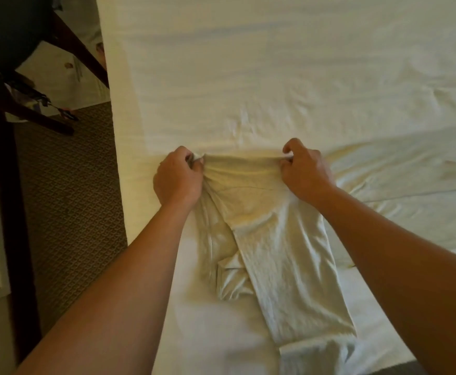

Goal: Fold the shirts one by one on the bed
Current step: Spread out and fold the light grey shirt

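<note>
Both bare forearms reached out from the near edge of the view, and between them a pale shirt (272,239) lay on the bed (248,63), already folded into a long narrow strip running from near the foot of the mattress up toward its middle. A sleeve or side flap was tucked out to the left of the strip, about halfway along. At the far end of the shirt, the left hand (178,177) had its fingers curled tight around a bunched corner of the cloth, and the right hand (305,171) pinched the opposite corner between thumb and fingers. That top edge was stretched taut between the two hands, lifted slightly off the sheet.

Just to the right of the right hand, more pale fabric (400,180) lay spread flat on the bed, touching or slightly under the folded strip; whether it was another shirt I could not tell. White, lightly creased sheet covered the rest of the mattress beyond the hands.

Off the left side of the bed was patterned brown carpet (69,185). Dark wooden furniture legs (80,52) stood at the upper left, with a dark bag (7,31) resting on top.
</note>
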A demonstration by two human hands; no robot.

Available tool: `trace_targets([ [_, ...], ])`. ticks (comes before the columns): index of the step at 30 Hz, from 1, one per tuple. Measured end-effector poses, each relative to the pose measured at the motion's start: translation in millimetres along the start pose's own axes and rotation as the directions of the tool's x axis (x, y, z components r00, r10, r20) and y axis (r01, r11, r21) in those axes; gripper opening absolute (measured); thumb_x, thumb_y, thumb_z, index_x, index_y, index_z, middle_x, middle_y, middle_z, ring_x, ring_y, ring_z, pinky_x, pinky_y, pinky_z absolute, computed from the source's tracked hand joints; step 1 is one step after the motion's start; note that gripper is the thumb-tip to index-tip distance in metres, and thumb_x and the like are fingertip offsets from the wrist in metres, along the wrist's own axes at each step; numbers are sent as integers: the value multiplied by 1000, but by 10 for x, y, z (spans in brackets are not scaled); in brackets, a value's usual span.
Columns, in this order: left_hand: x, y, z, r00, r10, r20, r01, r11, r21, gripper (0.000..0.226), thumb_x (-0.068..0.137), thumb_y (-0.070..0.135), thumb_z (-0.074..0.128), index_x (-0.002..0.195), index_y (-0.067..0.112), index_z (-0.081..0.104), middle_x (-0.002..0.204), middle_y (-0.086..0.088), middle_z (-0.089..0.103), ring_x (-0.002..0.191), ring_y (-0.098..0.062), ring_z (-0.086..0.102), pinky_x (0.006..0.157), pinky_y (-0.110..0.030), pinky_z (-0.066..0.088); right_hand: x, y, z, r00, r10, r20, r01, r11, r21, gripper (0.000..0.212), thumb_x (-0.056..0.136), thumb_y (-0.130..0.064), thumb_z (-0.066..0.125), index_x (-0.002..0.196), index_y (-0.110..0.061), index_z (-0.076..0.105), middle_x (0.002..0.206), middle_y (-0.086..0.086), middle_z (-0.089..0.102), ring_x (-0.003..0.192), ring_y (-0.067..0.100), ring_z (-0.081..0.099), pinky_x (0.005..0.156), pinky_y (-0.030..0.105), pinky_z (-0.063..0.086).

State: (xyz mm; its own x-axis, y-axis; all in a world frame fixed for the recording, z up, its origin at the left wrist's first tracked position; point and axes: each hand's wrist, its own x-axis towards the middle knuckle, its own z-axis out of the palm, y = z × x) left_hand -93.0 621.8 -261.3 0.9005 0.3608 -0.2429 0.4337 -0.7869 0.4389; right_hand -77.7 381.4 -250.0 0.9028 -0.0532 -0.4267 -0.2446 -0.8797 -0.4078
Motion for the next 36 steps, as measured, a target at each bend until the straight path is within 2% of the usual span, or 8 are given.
trace_targets([
  [3, -212, 88, 32, 993, 45, -106, -31, 992, 126, 32, 96, 36, 56, 124, 20, 56, 125, -8, 55, 116, -35, 52, 87, -43, 40, -242, 78, 69, 972, -110, -210, 126, 990, 68, 31, 98, -21, 52, 128, -14, 57, 106, 4, 65, 94, 24, 58, 77, 36, 47],
  [5, -464, 148, 84, 950, 306, -61, -290, 938, 188, 52, 94, 44, 50, 138, 15, 53, 140, -13, 53, 126, -38, 49, 95, -48, 41, -477, 193, 143, 914, -263, -308, 249, 965, -86, 33, 97, -28, 52, 124, -11, 60, 120, 10, 63, 106, 32, 58, 85, 46, 51],
  [9, -707, -55, 194, 832, 380, 403, -520, 789, 329, 78, 95, 71, 22, 161, 31, 16, 171, -4, 4, 156, -31, 9, 121, -56, 17, -734, 518, 268, 947, -322, 17, 304, 875, -376, 61, 102, -56, 30, 154, -25, 33, 164, 11, 25, 147, 32, 30, 110, 51, 35],
  [15, -684, -61, 145, 876, 192, 443, -410, 781, 472, 71, 103, 63, 19, 160, 35, -11, 168, 4, -22, 156, -23, -15, 123, -58, -3, -689, 736, 214, 938, -261, 226, 334, 854, -399, 72, 98, -71, 16, 159, -40, -7, 168, -2, -17, 155, 22, -9, 124, 52, 6],
  [20, -1346, 92, 138, 981, 80, 174, -138, 926, 352, 60, 97, 46, 45, 151, 23, 33, 158, -10, 32, 146, -35, 25, 113, -55, 28, -1012, 914, 42, 937, -280, 208, 343, 846, -408, 72, 100, -62, 31, 160, -29, 8, 169, 6, -6, 156, 26, -1, 123, 51, 13],
  [25, -2471, 106, 343, 999, -12, -39, 19, 983, 184, 47, 85, 36, 64, 123, 11, 52, 120, -16, 51, 107, -39, 51, 84, -50, 46, -1436, 1233, -41, 948, -245, 204, 309, 862, -403, 69, 100, -55, 40, 158, -28, 16, 169, 7, 0, 155, 28, 4, 120, 49, 19],
  [33, -3262, 186, 612, 874, -369, 315, 401, 915, -39, 27, 93, 42, 59, 88, 16, 56, 80, 0, 58, 71, -21, 58, 61, -33, 45, -1720, 1577, -100, 981, -112, 160, 156, 941, -300, 56, 97, -42, 52, 147, -23, 35, 167, 5, 9, 148, 30, 16, 114, 52, 28],
  [36, -3223, 246, 489, 779, -298, 552, 483, 846, -224, 26, 91, 27, 65, 75, 8, 57, 70, -2, 57, 65, -20, 57, 61, -31, 41, -1765, 1583, -111, 985, -89, 148, 124, 962, -244, 54, 96, -38, 54, 146, -21, 40, 166, 5, 12, 148, 29, 16, 115, 51, 26],
])
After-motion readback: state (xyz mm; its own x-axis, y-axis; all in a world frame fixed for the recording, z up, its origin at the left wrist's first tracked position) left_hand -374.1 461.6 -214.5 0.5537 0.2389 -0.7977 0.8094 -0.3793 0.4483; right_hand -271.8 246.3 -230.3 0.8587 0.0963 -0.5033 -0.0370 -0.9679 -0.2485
